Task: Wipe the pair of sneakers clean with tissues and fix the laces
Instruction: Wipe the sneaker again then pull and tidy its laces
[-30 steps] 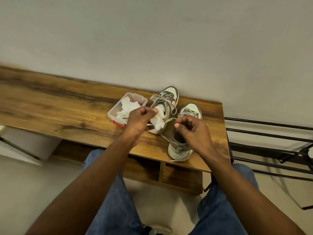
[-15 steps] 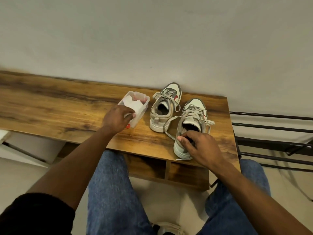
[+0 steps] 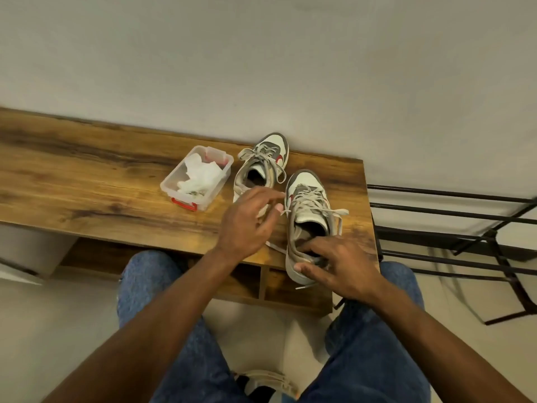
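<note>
Wooden bench against a plain wall, with sneakers, tissue tub and two hands.

Pale matte wall (image 3: 261,68); long bench (image 3: 87,184) of knotty brown wood-grain, open cubbies under its near edge; black metal rack (image 3: 450,242) of thin rails to its right; pale floor below, denim-clad knees in the foreground. Clear plastic tub (image 3: 171,184), rectangular with rounded corners and a red latch, sits on the bench top and holds crumpled white tissues (image 3: 200,177). Just right of it, far sneaker (image 3: 271,154), white and grey with a red patch, laces loose. Beside that, near sneaker (image 3: 308,205), same colours, heel at the bench's front edge. Right hand (image 3: 340,267) grips its heel collar, fingers inside the opening. Left hand (image 3: 247,219) hovers between the shoes, fingers loosely spread, holding nothing.
</note>
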